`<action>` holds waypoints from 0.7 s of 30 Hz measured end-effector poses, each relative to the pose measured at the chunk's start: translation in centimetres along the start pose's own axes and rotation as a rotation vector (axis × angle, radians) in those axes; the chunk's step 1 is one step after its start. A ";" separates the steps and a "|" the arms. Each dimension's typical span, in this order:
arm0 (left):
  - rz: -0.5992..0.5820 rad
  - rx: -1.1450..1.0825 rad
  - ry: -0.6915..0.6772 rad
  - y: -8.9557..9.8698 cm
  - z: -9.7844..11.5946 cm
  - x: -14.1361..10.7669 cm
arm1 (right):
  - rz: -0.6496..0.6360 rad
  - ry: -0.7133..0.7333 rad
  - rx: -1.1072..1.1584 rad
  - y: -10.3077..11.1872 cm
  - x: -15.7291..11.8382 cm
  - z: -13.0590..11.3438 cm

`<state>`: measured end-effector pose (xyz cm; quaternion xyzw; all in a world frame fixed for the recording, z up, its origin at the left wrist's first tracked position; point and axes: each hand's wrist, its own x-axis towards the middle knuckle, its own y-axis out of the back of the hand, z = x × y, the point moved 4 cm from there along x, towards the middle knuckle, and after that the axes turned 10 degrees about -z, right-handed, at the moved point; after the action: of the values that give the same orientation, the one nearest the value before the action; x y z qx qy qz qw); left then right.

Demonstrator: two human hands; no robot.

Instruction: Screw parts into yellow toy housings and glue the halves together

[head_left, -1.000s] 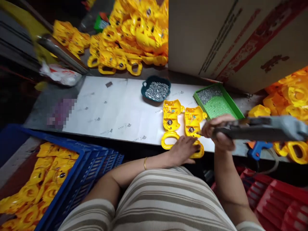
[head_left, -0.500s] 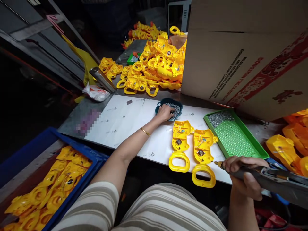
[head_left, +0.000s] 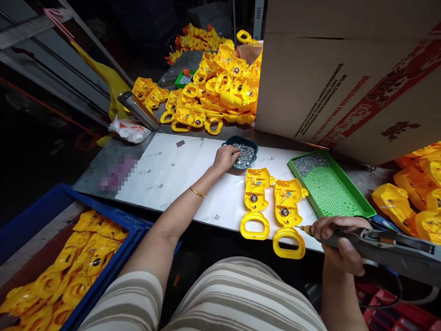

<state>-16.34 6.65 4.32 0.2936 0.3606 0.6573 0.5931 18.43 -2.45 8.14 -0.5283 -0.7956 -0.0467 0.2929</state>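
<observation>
My left hand (head_left: 225, 157) is over the left rim of a dark teal bowl (head_left: 255, 149) heaped with small metal screws (head_left: 245, 156). Its fingers are bent together, with the tips at the screws; whatever is between them is too small to make out. In my right hand (head_left: 339, 241) is a dark electric screwdriver (head_left: 389, 255), its thin bit pointing left toward the nearer toy half. Two yellow plastic toy halves (head_left: 257, 189) (head_left: 287, 202) lie side by side, hollow side up, showing wires and a round metal part. Below each is a yellow ring handle (head_left: 255, 225) (head_left: 288, 243).
A green tray (head_left: 337, 191) with screws at its far end lies right of the toy halves. Behind stands a large cardboard box (head_left: 310, 82), beside a heap of yellow shells (head_left: 220, 92). A steel flask (head_left: 138, 110) leans at back left. A blue crate (head_left: 138, 227) holds more shells.
My left hand has drawn back left from the middle of the screws to the bowl's rim. The whole view has shifted slightly; my right hand still holds the screwdriver near the toy half.
</observation>
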 end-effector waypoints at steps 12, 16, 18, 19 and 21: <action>-0.231 -0.710 -0.070 -9.2 7.8 -17.7 | -0.052 0.055 0.095 -4.6 1.5 -1.4; -0.269 -0.652 -0.075 -10.0 8.5 -19.0 | -0.075 0.046 0.105 -6.3 1.8 -1.1; -0.282 -0.634 -0.074 -10.0 8.6 -18.9 | -0.100 0.031 0.106 -6.7 1.5 -0.9; -0.288 -0.629 -0.073 -10.0 8.6 -18.9 | -0.112 0.025 0.109 -6.9 1.4 -0.7; -0.297 -0.628 -0.072 -10.0 8.6 -18.8 | -0.122 0.016 0.117 -6.9 1.2 -0.5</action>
<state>-1.33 -10.49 1.79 0.0643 0.1584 0.6320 0.7559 12.36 -4.71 10.81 -0.4603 -0.8253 -0.0222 0.3264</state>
